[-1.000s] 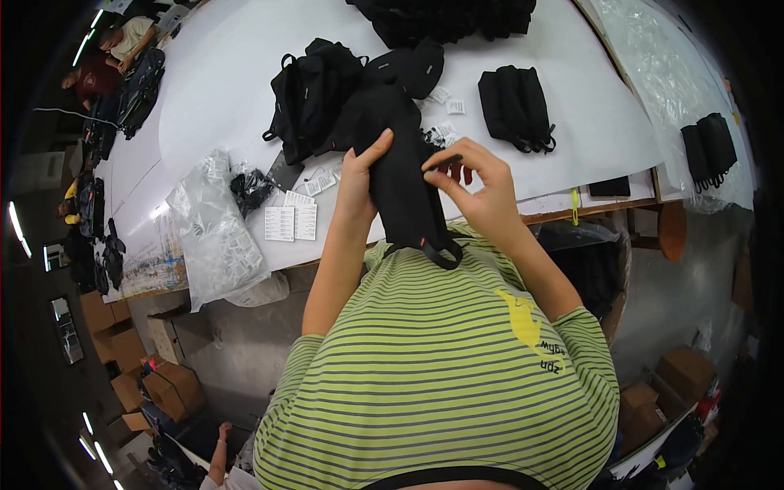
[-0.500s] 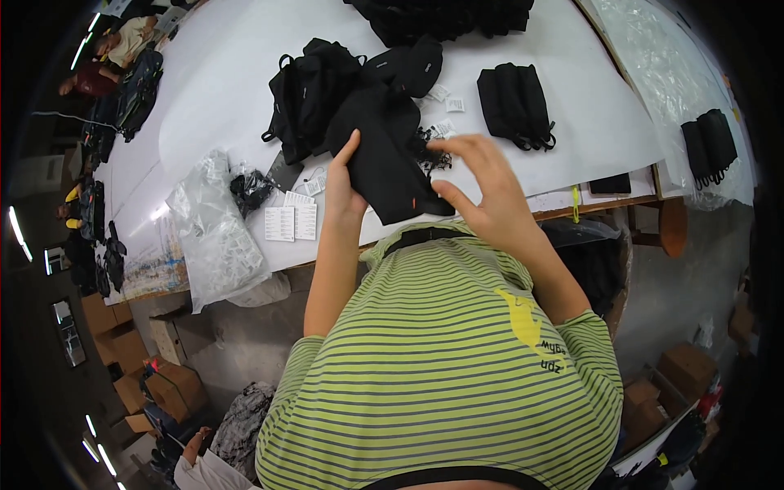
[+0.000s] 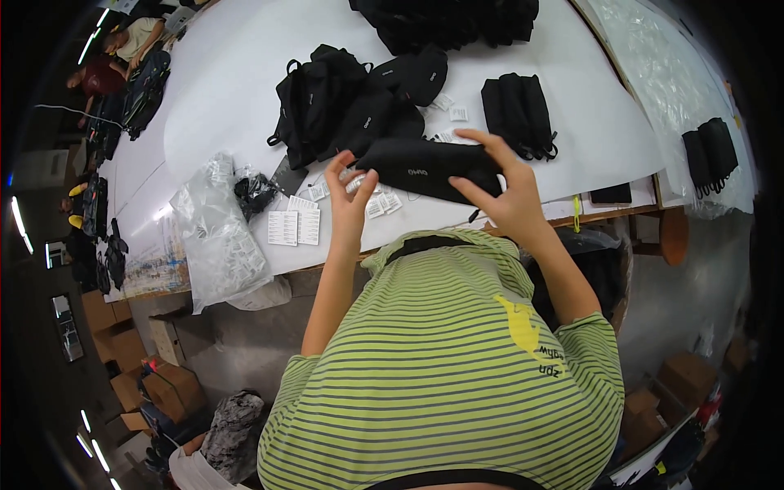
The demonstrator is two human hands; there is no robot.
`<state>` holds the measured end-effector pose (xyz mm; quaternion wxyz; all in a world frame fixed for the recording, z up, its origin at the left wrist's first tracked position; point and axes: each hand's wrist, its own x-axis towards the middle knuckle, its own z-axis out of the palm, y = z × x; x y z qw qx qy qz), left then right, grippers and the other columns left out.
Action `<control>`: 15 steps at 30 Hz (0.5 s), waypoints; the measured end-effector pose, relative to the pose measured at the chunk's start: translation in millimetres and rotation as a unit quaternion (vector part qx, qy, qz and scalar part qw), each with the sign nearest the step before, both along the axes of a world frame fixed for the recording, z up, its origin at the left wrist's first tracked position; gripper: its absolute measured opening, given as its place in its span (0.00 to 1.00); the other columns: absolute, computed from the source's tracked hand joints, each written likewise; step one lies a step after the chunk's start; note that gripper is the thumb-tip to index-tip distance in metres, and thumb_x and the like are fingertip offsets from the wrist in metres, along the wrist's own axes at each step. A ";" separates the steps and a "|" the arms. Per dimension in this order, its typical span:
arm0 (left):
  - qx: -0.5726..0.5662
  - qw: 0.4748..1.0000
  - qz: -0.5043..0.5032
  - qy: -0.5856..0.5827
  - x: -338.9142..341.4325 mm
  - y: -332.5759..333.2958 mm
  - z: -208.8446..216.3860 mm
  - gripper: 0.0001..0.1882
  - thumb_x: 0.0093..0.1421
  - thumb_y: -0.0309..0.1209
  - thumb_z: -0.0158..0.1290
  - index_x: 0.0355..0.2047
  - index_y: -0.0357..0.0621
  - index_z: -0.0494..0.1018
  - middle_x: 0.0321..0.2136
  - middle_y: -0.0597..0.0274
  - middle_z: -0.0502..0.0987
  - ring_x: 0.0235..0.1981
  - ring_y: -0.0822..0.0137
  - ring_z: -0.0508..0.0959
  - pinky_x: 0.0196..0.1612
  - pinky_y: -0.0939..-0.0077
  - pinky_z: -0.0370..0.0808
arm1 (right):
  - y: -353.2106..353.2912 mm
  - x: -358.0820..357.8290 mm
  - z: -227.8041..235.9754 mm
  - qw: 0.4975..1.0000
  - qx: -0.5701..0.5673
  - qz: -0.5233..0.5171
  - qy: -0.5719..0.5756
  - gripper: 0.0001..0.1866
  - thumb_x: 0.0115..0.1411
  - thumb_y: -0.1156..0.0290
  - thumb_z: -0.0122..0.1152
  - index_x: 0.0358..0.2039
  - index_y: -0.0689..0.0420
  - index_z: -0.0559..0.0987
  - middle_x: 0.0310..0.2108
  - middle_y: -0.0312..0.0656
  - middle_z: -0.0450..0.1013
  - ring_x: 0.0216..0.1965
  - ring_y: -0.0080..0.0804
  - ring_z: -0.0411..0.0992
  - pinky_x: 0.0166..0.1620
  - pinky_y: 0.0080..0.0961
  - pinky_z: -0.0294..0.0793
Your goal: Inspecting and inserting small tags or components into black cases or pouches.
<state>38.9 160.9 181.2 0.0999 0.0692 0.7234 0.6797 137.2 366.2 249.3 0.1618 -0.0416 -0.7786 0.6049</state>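
Note:
A long black fabric pouch (image 3: 429,170) is stretched level above the near edge of the table, with a small pale mark on its front. My right hand (image 3: 510,192) grips its right end, thumb in front and fingers over the top edge. At the other end, my left hand (image 3: 349,184) pinches the corner between thumb and curled fingers. A short zipper pull (image 3: 474,216) dangles below the pouch. Just beyond lie more black pouches (image 3: 371,118) and a heap of black bags with loops (image 3: 314,98). White printed labels (image 3: 294,222) are spread near my left hand.
Left on the white table (image 3: 220,73) is a clear plastic bag of labels (image 3: 220,237), beside a small black bundle (image 3: 255,193). Stacked black pouches (image 3: 516,116) lie to the right, and a larger black pile (image 3: 449,20) at the far side. Cardboard boxes (image 3: 173,392) stand on the floor.
The pouch has turned from hanging lengthwise to lying crosswise, its marked face now showing. My right hand has closed on its right end; my left hand has shifted to its left end.

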 end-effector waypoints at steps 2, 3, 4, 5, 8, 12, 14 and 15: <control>0.034 0.994 -0.073 0.068 -3.8 -2.9 12.2 0.30 0.57 0.31 0.55 0.57 0.44 0.56 0.43 0.58 0.70 0.47 0.68 0.70 0.48 0.73 0.68 | 5.1 3.5 0.2 0.994 -0.103 0.009 -0.033 0.25 0.47 0.79 0.66 0.48 0.56 0.71 0.33 0.38 0.74 0.34 0.22 0.72 0.39 0.16 0.71; 0.066 0.978 -0.146 0.135 -3.8 -3.2 19.5 0.31 0.56 0.28 0.55 0.58 0.44 0.55 0.41 0.58 0.70 0.45 0.68 0.70 0.49 0.74 0.68 | 6.3 5.0 -1.8 0.993 -0.111 0.015 -0.023 0.25 0.46 0.79 0.65 0.47 0.56 0.71 0.33 0.38 0.73 0.34 0.22 0.72 0.39 0.16 0.71; 0.098 0.984 -0.140 0.052 3.0 -1.8 28.2 0.25 0.56 0.24 0.54 0.54 0.42 0.62 0.37 0.61 0.71 0.41 0.70 0.70 0.48 0.78 0.66 | 7.6 6.6 -3.4 0.993 -0.119 0.021 -0.013 0.26 0.46 0.80 0.65 0.47 0.56 0.70 0.33 0.38 0.73 0.34 0.21 0.72 0.38 0.15 0.71; 0.099 0.984 -0.139 0.052 1.8 -3.9 28.3 0.25 0.56 0.24 0.54 0.54 0.42 0.62 0.37 0.61 0.71 0.41 0.70 0.70 0.48 0.78 0.66 | 9.3 7.4 -2.4 0.993 -0.119 0.022 -0.013 0.26 0.46 0.80 0.65 0.47 0.56 0.70 0.33 0.38 0.73 0.34 0.21 0.72 0.38 0.15 0.71; 0.021 0.976 -0.173 0.131 -0.5 -6.4 25.4 0.09 0.55 0.23 0.54 0.38 0.37 0.75 0.34 0.63 0.69 0.36 0.72 0.68 0.43 0.84 0.62 | 15.3 9.6 -1.2 0.995 -0.091 0.038 -0.031 0.21 0.46 0.81 0.65 0.43 0.58 0.72 0.34 0.38 0.72 0.34 0.20 0.71 0.36 0.13 0.69; 0.008 0.969 -0.192 0.154 -4.7 -11.9 24.5 0.08 0.53 0.24 0.55 0.35 0.35 0.74 0.33 0.63 0.68 0.36 0.71 0.68 0.42 0.83 0.62 | 23.4 12.0 -22.3 1.000 -0.018 0.014 -0.005 0.14 0.47 0.76 0.66 0.35 0.59 0.75 0.30 0.36 0.72 0.30 0.21 0.70 0.34 0.17 0.69; 0.017 0.958 -0.211 0.192 -6.9 -10.6 27.6 0.07 0.52 0.25 0.56 0.31 0.35 0.75 0.32 0.63 0.68 0.35 0.69 0.68 0.41 0.81 0.63 | 26.3 14.4 -30.7 1.000 -0.015 0.011 0.022 0.12 0.48 0.74 0.66 0.34 0.60 0.75 0.29 0.35 0.72 0.29 0.21 0.69 0.32 0.17 0.68; 0.018 0.958 -0.212 0.192 -6.8 -9.7 29.3 0.07 0.52 0.25 0.56 0.31 0.35 0.75 0.32 0.63 0.68 0.35 0.69 0.68 0.41 0.81 0.63 | 27.4 15.5 -32.4 0.999 -0.036 0.023 0.022 0.12 0.49 0.72 0.65 0.34 0.60 0.75 0.29 0.35 0.72 0.27 0.21 0.67 0.31 0.16 0.66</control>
